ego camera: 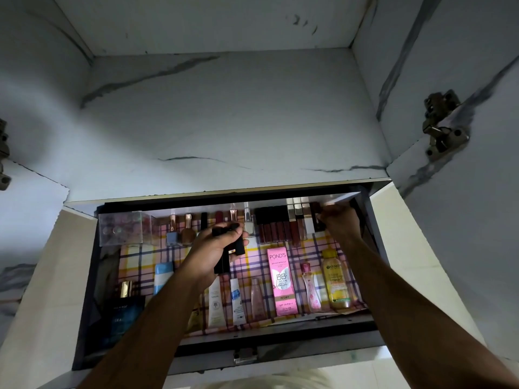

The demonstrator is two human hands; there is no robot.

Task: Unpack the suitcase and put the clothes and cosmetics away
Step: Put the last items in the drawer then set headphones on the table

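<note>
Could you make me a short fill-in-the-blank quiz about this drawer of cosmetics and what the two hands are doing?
1. The left hand grips several ____ tubes.
2. The pink Pond's box lies on a ____ liner.
3. The right hand reaches the drawer's far ____ corner.
4. The clear box sits in the far ____ corner.

Missing words: black; checked; right; left

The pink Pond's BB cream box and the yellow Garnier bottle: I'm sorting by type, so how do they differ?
The pink Pond's BB cream box is an opaque, flat-sided carton; the yellow Garnier bottle is rounded and see-through, with a cap. The box reaches nearer the drawer's front edge. Both lie flat on the checked liner, tops pointing away.
</note>
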